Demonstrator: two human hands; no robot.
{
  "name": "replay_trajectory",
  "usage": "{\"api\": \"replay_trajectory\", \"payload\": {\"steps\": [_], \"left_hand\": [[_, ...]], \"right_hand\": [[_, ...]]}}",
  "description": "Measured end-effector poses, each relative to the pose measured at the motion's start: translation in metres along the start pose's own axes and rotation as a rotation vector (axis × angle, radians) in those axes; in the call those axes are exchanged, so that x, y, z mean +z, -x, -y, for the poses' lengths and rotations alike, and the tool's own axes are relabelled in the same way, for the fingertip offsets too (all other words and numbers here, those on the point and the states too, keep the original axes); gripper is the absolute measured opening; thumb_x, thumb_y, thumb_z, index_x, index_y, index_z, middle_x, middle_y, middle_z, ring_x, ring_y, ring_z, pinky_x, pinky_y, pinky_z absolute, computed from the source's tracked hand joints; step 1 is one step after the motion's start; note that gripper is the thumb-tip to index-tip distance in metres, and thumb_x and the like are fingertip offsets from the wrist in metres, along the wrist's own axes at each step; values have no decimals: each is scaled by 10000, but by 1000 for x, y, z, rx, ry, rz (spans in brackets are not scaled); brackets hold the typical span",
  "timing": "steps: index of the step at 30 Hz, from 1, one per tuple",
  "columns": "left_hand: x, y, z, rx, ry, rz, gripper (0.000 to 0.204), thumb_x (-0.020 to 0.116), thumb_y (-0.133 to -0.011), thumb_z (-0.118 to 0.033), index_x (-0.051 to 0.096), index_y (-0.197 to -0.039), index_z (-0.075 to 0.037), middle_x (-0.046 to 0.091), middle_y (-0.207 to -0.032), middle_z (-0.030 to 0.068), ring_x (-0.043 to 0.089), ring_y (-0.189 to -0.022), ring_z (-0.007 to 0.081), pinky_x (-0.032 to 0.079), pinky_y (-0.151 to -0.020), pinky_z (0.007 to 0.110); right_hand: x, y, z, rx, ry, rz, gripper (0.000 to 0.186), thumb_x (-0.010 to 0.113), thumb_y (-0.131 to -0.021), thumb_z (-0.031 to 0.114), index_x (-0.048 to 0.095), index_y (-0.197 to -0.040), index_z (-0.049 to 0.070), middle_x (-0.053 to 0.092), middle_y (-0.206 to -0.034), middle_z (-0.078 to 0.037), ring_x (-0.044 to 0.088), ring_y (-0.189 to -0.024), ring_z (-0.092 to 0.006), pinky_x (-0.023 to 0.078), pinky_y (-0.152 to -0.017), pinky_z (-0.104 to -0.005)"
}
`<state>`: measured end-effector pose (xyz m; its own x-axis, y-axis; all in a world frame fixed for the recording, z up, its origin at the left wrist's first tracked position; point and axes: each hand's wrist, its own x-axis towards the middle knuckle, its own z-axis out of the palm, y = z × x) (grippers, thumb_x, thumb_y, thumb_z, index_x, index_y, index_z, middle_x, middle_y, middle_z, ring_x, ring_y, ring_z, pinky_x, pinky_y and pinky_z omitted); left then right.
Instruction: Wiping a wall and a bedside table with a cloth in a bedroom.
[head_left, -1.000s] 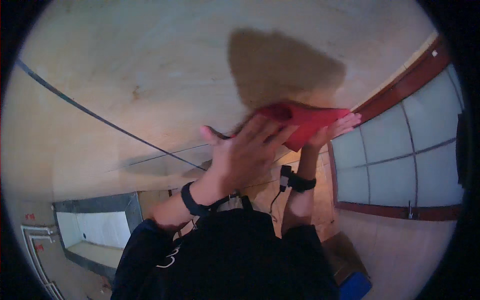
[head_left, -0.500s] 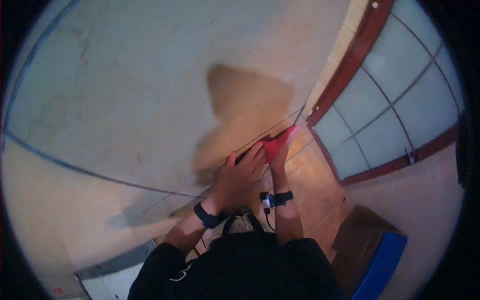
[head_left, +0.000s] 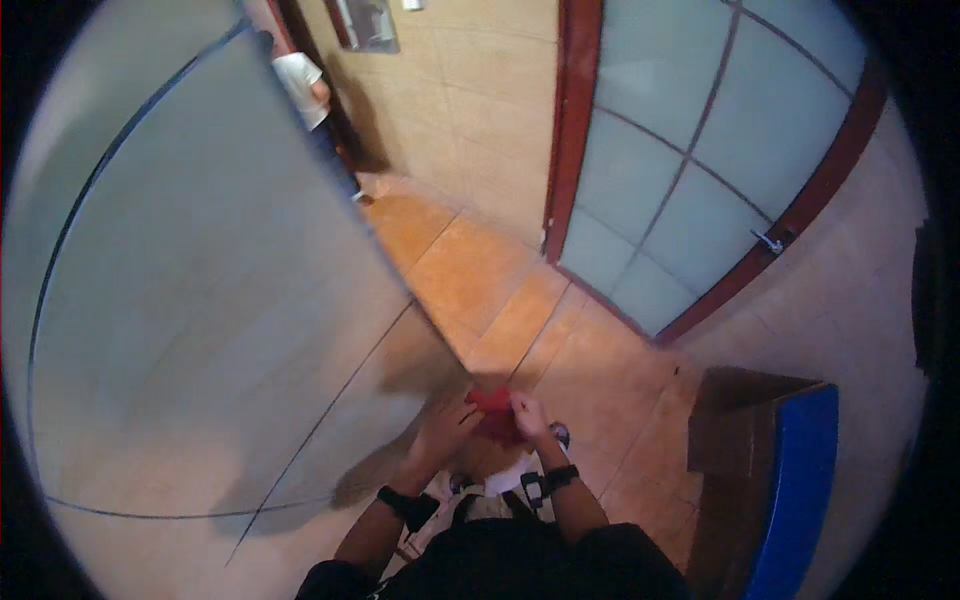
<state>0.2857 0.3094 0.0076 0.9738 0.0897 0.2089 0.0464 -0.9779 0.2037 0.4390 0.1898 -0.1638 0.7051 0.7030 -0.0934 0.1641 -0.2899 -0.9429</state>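
Observation:
A crumpled red cloth (head_left: 493,412) is held low in front of my body, spread between both hands. My left hand (head_left: 447,430) closes on its left side, the fingers partly blurred. At the right side my right hand (head_left: 530,414) is closed and pinches the cloth. Just left of the hands stands a large pale tiled wall (head_left: 230,280) with dark joint lines, ending in a straight edge. My hands' shadow falls on it. Dark bands circle both wrists, and a small device sits on the right one.
A frosted-glass door (head_left: 690,150) in a reddish-brown frame is ahead to the right. A brown box (head_left: 735,425) with a blue panel (head_left: 805,480) stands at the right. Beyond the wall's edge, another person (head_left: 303,90) in a white top stands by a doorway. Orange-tan tiles cover the floor (head_left: 470,260).
Both hands have drawn back from the wall toward my body with the red cloth, which now hangs between them. My view has shifted, bringing the wall's edge and another person into sight.

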Motion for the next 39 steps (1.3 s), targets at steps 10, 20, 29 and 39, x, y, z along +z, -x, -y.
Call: {"api": "replay_trajectory", "payload": {"steps": [10,20,29,39], "left_hand": [[56,-133,-60,-346,553,313,249,557,-822,-117,615,-1064,-102,643,-966,165,614,-926,339,480,-792,444],[120,-342,-116,-119,599,555,247,539,-872,-245,588,-1065,-99,640,-981,149,608,-928,325,470,-768,439],[219,-510,-149,87,632,428,274,496,-896,-254,552,-1114,-97,621,-989,160,597,-932,328,467,-767,453],[201,-667,-283,337,482,-73,489,591,-800,-234,460,-1252,-104,405,-1346,126,368,-1262,339,350,-966,543]], "right_hand": [[-257,-48,43,139,202,553,388,656,-813,378,651,-920,5,639,-740,-73,586,-630,-153,474,-588,-307],[-455,-68,-36,378,-77,90,183,651,-803,142,645,-932,12,648,-730,-54,593,-610,-126,478,-544,-290],[-642,-110,-11,151,167,-621,340,658,-826,185,592,-1085,-24,627,-1013,-127,574,-911,-163,479,-802,-319],[-745,-166,-12,-62,-341,-1060,464,624,-859,232,495,-1231,-14,555,-1164,-160,555,-999,-211,480,-837,-346]]}}
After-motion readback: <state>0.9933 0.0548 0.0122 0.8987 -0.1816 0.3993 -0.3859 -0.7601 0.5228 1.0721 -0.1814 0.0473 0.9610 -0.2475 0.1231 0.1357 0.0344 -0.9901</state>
